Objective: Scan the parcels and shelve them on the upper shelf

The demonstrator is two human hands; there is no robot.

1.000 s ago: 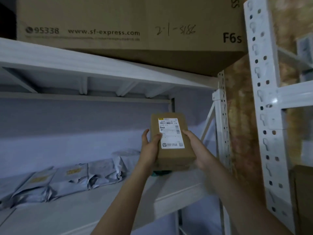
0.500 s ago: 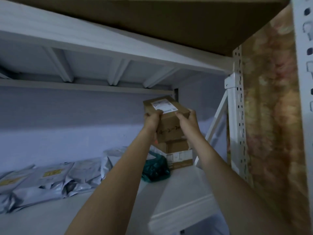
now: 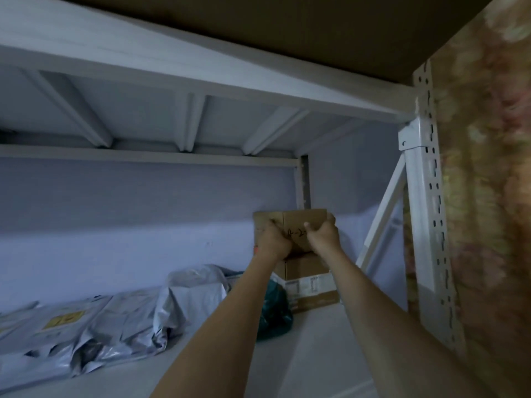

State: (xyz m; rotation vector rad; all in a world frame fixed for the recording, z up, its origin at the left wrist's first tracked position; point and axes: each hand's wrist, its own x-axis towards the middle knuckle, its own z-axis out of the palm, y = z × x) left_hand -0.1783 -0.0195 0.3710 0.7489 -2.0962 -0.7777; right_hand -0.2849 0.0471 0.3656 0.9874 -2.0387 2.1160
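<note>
Since half a second ago your parcel (image 3: 290, 228) has gone from tilted, label up, to upright at the far right of the shelf (image 3: 310, 354), handwritten face toward you, label out of view.

Near: both forearms reach in over the shelf board. Grey mailer bags (image 3: 94, 328) lie along the near left, well apart from your hands.

Mid: a dark green bag (image 3: 274, 314) sits just left of a lower carton (image 3: 311, 280).

Far: your left hand (image 3: 271, 242) grips the parcel's left side, fingers curled onto its front. Your right hand (image 3: 323, 235) grips the right side, thumb on the front face. The parcel sits above the lower carton; whether it bears on it yet, you cannot tell, as your hands hide the joint.

Risks, judged:
- The parcel looks to overhang the carton on the left. Release off-centre and it may tip onto the green bag.
- A narrow upright face is top-heavy; a jerky withdrawal of the fingers could pull it forward.
- The right brace (image 3: 382, 214) stands near your right hand; a bump there could jog the stack.
</note>
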